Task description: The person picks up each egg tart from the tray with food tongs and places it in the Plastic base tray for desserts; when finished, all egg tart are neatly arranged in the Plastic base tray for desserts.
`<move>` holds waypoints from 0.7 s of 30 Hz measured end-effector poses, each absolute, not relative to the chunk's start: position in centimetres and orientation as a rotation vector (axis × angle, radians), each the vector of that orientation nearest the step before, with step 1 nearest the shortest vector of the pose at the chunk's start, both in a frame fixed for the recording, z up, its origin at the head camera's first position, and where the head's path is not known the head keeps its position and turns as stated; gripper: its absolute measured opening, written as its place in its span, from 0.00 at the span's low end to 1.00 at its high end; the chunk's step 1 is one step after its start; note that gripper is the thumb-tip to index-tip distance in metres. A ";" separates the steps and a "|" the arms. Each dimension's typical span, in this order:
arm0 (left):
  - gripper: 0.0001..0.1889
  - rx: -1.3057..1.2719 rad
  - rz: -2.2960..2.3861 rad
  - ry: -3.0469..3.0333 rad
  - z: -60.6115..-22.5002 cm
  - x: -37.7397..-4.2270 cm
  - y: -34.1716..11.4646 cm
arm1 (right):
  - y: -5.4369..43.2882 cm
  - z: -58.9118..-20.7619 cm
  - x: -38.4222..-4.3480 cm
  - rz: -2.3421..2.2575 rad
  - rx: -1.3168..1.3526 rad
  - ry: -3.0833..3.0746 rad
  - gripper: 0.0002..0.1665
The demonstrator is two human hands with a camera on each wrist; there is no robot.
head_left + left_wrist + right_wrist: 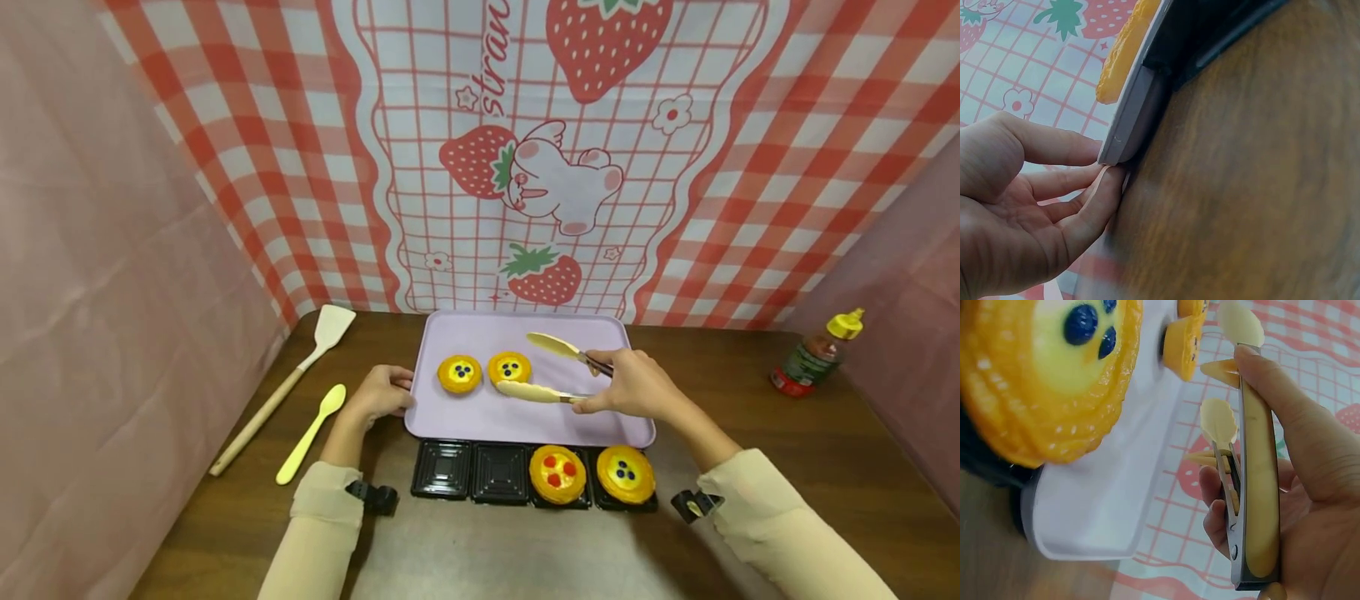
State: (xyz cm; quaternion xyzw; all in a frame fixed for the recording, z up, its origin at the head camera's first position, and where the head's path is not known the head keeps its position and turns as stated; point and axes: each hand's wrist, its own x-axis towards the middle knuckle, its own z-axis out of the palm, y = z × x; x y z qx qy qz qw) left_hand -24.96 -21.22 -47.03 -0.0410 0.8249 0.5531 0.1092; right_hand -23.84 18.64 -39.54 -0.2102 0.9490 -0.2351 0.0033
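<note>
Two of four compartments in the black container point(442, 469) hold large tarts point(557, 474); the work looks half done. Beyond, the left hand point(381, 392) pinches the lilac tray point(517, 425) by its edge; the right hand's point(633, 383) fingers clamp the tongs point(536, 393), ends apart, near the right small tart point(510, 367). This and the left small tart point(460, 374), both on the tray, seem left.

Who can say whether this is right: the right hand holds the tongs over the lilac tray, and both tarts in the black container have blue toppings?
Not quite: the head view shows the left tart in the black container with red toppings; only the right tart has blue. The right hand does hold the tongs over the lilac tray.
</note>
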 end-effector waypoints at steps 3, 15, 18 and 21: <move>0.27 -0.102 1.632 2.421 -47.0 -24.9 -21.3 | 18.1 -39.8 -24.7 -0.745 -0.625 2.972 0.57; 0.26 -0.087 1.640 2.424 -47.0 -24.9 -21.4 | 16.3 -40.7 -25.2 -0.733 -0.557 2.907 0.50; 0.26 -0.093 1.646 2.420 -47.0 -24.9 -21.3 | 16.2 -40.9 -25.3 -0.719 -0.559 2.911 0.50; 0.27 -0.097 1.650 2.415 -46.9 -24.9 -21.3 | 16.2 -41.0 -25.3 -0.713 -0.561 2.922 0.49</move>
